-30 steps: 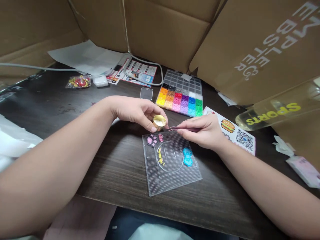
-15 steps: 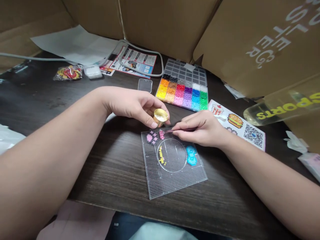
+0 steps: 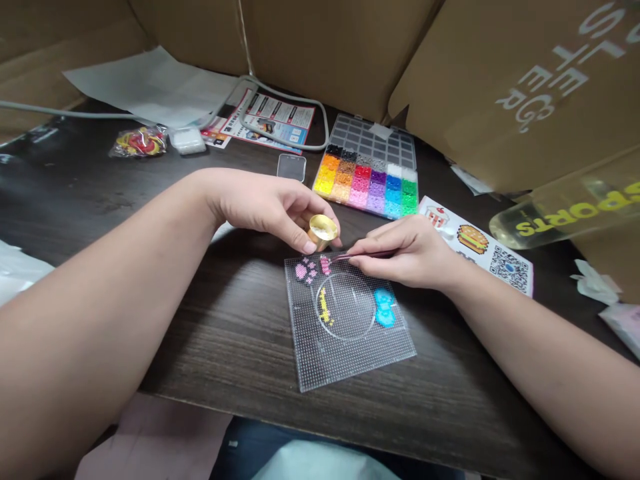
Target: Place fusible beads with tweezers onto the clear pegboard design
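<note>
My left hand (image 3: pixel 280 210) is closed around a small gold cup (image 3: pixel 323 231) with whitish bits inside, held over the far edge of a clear pegboard (image 3: pixel 345 363). Tweezers (image 3: pixel 373 254) are pinched in my right hand (image 3: pixel 407 253), their tips at a small pink bead figure (image 3: pixel 325 265) on the board. Whether a bead is between the tips is too small to tell. Left of that figure sits a pink paw of beads (image 3: pixel 304 270). A yellow bead strip (image 3: pixel 324 307) lies within the board's circle, and a blue bead shape (image 3: pixel 385 307) is near its right side.
A sorted bead box (image 3: pixel 370 170) stands behind my hands. A printed pattern sheet (image 3: pixel 480 243) lies to the right, near a bottle (image 3: pixel 560 217). Farther back are a phone-like object (image 3: pixel 291 168), a bagged bundle (image 3: pixel 140 142), leaflets (image 3: pixel 275 120) and a cable (image 3: pixel 100 115). Cardboard walls surround the table.
The view has shifted slightly, so the board and the table items sit a little differently in the picture. Both hands keep their hold, and the tweezer tips stay at the pink figure.
</note>
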{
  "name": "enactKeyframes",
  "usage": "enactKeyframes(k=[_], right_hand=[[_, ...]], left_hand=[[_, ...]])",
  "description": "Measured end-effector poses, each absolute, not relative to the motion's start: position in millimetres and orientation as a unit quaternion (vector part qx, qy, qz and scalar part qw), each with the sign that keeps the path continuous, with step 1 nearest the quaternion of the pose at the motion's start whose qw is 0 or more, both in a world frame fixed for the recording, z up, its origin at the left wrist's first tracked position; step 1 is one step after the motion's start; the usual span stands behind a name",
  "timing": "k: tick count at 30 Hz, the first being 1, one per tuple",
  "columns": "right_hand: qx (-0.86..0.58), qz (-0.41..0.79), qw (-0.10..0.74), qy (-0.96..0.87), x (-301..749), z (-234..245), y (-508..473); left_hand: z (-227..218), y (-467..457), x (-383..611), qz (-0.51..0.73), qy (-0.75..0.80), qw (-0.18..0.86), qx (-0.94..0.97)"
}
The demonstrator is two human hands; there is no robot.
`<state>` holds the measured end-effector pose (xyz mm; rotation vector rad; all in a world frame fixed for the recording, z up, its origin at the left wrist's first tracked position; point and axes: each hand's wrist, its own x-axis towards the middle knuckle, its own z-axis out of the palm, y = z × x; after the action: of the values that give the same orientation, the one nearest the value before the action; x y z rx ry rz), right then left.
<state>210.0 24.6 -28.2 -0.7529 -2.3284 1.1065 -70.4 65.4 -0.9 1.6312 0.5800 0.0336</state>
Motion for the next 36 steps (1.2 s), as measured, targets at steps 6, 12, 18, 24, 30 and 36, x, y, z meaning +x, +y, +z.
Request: enactKeyframes(k=[6,12,18,24,30,36], right_hand=[[-0.255,0.397,0.221,-0.854,211.6,-27.9,26.1],[-0.274,0.396,0.217,-0.849,211.1,-26.2,25.0],[-0.272,0.393,0.221,-0.85,211.1,-26.1,24.1],[-0.267,0.394,0.225,-0.85,209.9,-24.5,23.4],[-0.292,0.394,0.231,-0.84,207.6,-25.5,22.7],[-0.277,0.397,0.228,-0.845,207.7,-26.2,23.1]], left_hand=[[-1.2,65.2,-70.4,0.012,0.249,0.653,0.715],[-1.4,65.0,-70.9,0.013,0.254,0.652,0.714],[-1.6,64.6,-70.8,0.017,0.251,0.649,0.718],[0.4,63.6,-69.9,0.011,0.256,0.653,0.713],[1.8,63.8,-69.1,0.007,0.259,0.649,0.715],[1.9,64.0,-69.2,0.007,0.265,0.651,0.711]])
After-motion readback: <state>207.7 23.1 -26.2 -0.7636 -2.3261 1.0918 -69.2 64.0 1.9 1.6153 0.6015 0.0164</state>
